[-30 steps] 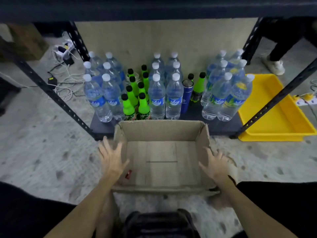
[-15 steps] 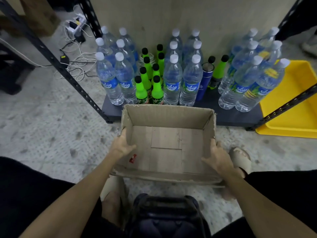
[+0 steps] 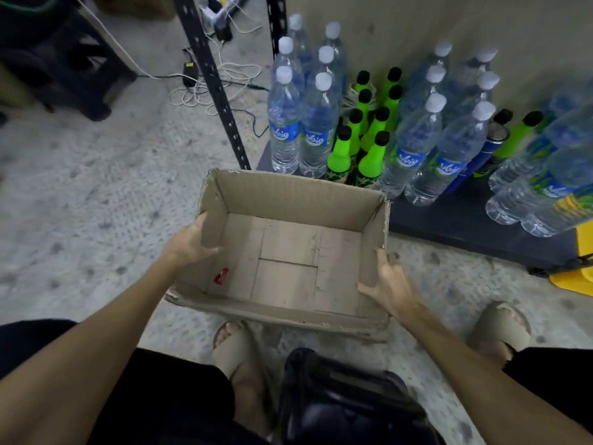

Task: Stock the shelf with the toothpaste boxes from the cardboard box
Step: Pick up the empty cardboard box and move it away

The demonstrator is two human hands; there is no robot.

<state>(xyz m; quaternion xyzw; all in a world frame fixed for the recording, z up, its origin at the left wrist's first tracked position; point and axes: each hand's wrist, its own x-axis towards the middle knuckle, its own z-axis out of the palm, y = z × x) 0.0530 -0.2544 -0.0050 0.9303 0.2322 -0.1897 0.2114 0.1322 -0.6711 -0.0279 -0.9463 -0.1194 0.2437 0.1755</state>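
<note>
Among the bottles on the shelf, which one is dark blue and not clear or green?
The dark blue bottle with a silver top, standing between the middle clear water bottles and a green bottle. It is the only dark, opaque one.

Both hands, left point(image 3: 189, 244) and right point(image 3: 390, 285), curled, arms outstretched.

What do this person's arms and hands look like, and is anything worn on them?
Both forearms are bare, with no sleeves reaching them. The left hand and right hand are bare too: no gloves, and no watch, ring or wristband that I can make out. Dark clothing shows only at the frame's lower edge.
</note>
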